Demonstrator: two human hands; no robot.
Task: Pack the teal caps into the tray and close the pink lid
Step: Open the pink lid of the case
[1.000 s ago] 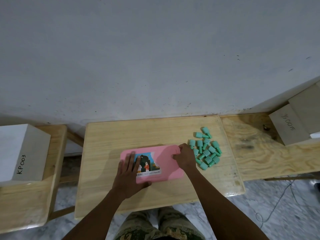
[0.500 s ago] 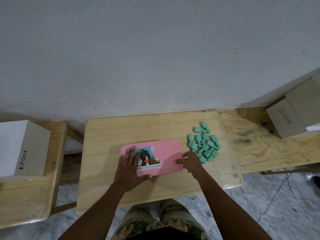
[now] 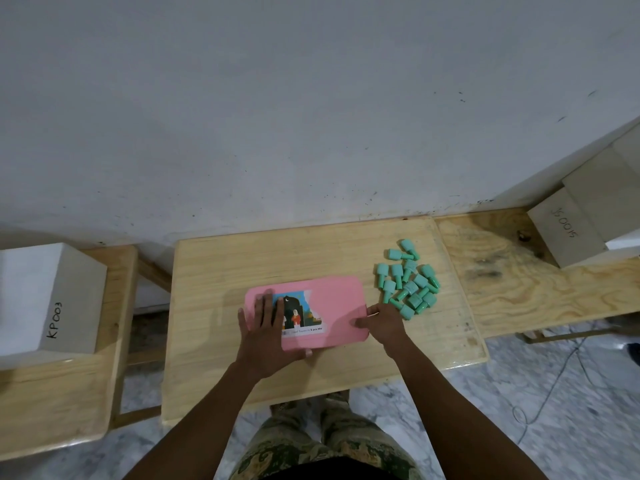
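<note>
Hands on pink lid [image 3: 339,299], teal caps [image 3: 410,287] unpacked.
L hand [image 3: 266,327] flat on left part, fingers straight; R hand [image 3: 384,322] pinches right edge; caps heaped right.

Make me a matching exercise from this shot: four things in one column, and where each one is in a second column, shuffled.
Column one:
1. left hand
2. right hand
3. teal caps
4. white box marked KP003

Column two:
A. heaped loose on the table, right of the pink lid
B. on the side bench at far left
C. flat on the lid's picture label
D. gripping the lid's right edge

Pairs: 1-C, 2-D, 3-A, 4-B.
</note>
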